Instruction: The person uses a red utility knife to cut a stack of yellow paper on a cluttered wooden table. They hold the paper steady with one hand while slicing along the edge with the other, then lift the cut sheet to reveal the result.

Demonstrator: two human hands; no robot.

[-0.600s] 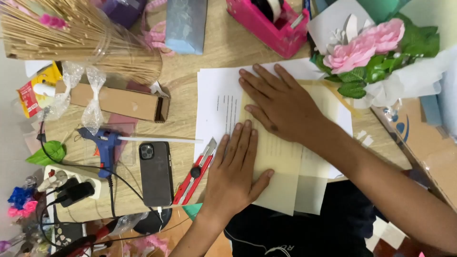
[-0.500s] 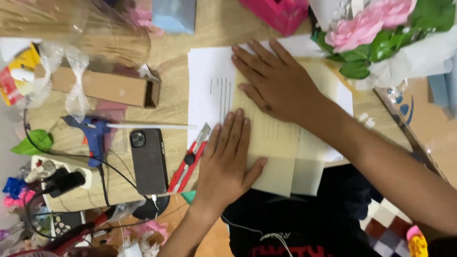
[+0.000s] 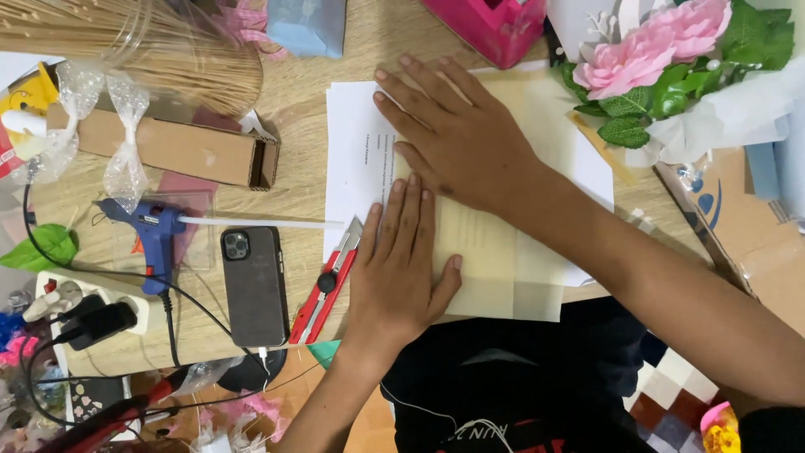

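Observation:
Both hands lie flat on a cream sheet of paper (image 3: 503, 252) at the table's near edge. My left hand (image 3: 398, 264) presses the sheet's left side with fingers pointing away from me. Above it, my right hand (image 3: 457, 138) rests palm down with fingers spread toward the left, reaching onto a white printed sheet (image 3: 356, 159) that lies under the cream one. Neither hand holds anything. A red utility knife (image 3: 325, 289) lies just left of my left hand.
A black phone (image 3: 253, 285) and a blue glue gun (image 3: 151, 235) lie left of the knife. A cardboard box (image 3: 180, 151), a bundle of thin sticks (image 3: 126, 42), a pink flower bouquet (image 3: 662, 59), a pink container (image 3: 495, 29) and a power strip (image 3: 80, 310) surround the paper.
The camera view shifted slightly. Both hands stay flat on the paper, the left hand sliding a little along the cream sheet.

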